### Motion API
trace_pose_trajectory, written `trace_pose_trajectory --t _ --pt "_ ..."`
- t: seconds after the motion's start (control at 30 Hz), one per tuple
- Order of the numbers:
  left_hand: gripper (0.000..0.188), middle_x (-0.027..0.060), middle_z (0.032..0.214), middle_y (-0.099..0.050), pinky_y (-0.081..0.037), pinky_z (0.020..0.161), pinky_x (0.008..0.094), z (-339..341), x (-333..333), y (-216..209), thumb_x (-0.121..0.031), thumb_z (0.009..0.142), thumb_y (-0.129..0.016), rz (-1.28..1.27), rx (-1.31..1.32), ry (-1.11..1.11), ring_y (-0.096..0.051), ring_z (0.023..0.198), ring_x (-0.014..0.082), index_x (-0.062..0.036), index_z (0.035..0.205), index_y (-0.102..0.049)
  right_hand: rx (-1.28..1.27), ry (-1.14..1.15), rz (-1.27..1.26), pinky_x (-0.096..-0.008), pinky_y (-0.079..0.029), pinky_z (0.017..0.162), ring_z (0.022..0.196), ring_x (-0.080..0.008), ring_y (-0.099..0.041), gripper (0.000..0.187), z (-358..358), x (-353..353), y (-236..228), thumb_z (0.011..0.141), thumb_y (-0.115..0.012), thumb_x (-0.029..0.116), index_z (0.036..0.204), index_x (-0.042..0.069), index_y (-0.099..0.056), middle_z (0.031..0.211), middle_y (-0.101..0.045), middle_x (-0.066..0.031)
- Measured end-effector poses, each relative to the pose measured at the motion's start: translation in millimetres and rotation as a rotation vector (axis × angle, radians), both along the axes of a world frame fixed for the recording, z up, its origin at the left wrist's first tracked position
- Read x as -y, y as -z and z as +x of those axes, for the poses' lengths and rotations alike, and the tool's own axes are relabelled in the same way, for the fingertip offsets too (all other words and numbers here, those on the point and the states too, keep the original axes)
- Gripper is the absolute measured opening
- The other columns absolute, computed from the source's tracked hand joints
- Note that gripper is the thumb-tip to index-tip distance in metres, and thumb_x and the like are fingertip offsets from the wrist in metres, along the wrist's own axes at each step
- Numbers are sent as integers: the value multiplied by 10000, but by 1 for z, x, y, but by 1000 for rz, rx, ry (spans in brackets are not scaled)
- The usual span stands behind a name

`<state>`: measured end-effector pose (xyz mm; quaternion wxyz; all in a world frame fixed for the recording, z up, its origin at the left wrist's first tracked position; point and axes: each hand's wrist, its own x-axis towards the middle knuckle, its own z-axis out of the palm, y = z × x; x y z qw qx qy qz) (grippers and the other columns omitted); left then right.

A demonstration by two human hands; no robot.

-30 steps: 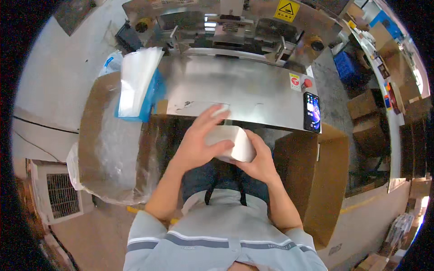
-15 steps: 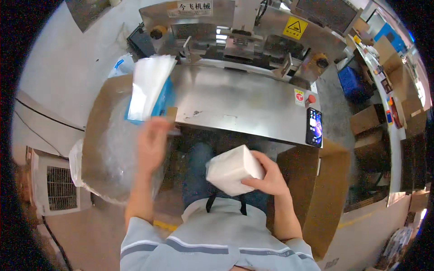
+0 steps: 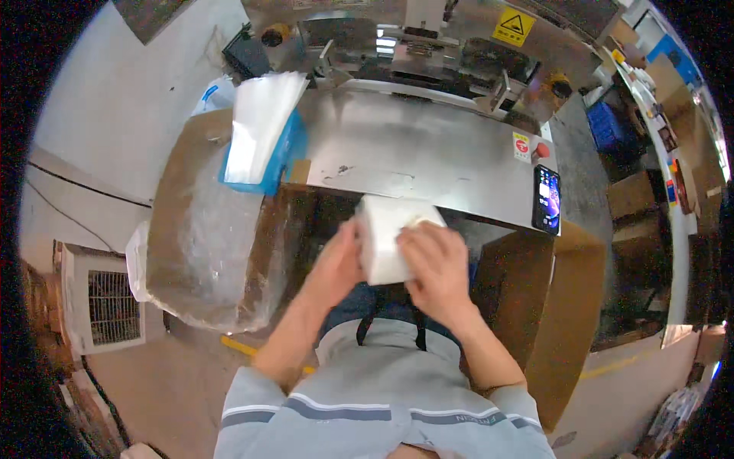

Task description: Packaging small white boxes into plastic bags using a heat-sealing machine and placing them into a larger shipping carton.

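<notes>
A white, block-shaped pack (image 3: 381, 229) that looks like soft paper in thin wrap is held in front of my body, by the near edge of the metal table. My left hand (image 3: 336, 262) is closed against its left side, the fingers partly hidden behind it. My right hand (image 3: 437, 266) has bent fingers pressed on the pack's near face and right edge. Beyond my left hand, a stack of clear-white plastic bags (image 3: 260, 126) lies on a blue holder (image 3: 289, 149) at the table's left end.
The metal table (image 3: 397, 145) belongs to a machine with a red button (image 3: 541, 150). On its right corner lies a phone (image 3: 547, 199). A plastic-lined carton (image 3: 172, 222) stands at left, an open carton (image 3: 569, 306) at right. A grilled white unit (image 3: 99, 302) is far left.
My left hand has come from beside the bags to the pack's left side. The pack has moved forward and turned upright, and my right hand's fingers have shifted onto its near face.
</notes>
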<state>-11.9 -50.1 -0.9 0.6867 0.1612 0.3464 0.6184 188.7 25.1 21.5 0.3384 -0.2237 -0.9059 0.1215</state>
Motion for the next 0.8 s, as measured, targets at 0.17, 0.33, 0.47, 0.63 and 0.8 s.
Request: trace_pose_trajectory --t 0.17,0.33,0.47,0.63,0.8 --pt "669 158 1345 -520 -394 1066 376 36 -51 -5 -176 865 -646 66 -280 -16 -513 1245 245 36 1431 -357 -143 25 -200 -483 -433 1032 1219 -338 -548 485 40 21 6 712 -678 -2 1188 53 -607 1300 -585 -136" --pt "976 169 1449 -438 -332 1114 358 77 -75 -20 -191 748 -712 148 -437 255 -439 1333 271 -16 1562 -202 -909 333 -1176 -393 -406 1084 1351 -257 -446 825 106 22 36 822 -767 116 1496 4 -305 1432 -486 -170" --pt "1084 156 1377 -474 -385 1075 384 124 -82 -29 -116 721 -762 209 -694 435 -499 1256 272 -61 1584 -108 -1009 259 -1529 -360 -474 1000 1127 -203 -596 756 115 25 46 802 -827 213 1399 -9 -420 1255 -617 -109" --pt "867 177 1392 -501 -437 1031 362 138 -124 -24 -94 885 -695 308 -804 492 -527 1257 277 -66 1576 -172 -1073 485 -1268 -360 -455 1024 1166 -185 -579 762 196 28 27 744 -830 68 1401 17 -449 1281 -606 -92" --pt "630 228 1449 -470 -386 1089 426 100 -201 16 -228 947 -650 475 -1618 137 -459 1341 341 -19 1482 -388 -1162 993 -857 -348 -536 891 1016 -189 -657 534 318 29 46 831 -750 119 1294 9 -509 1155 -661 -111"
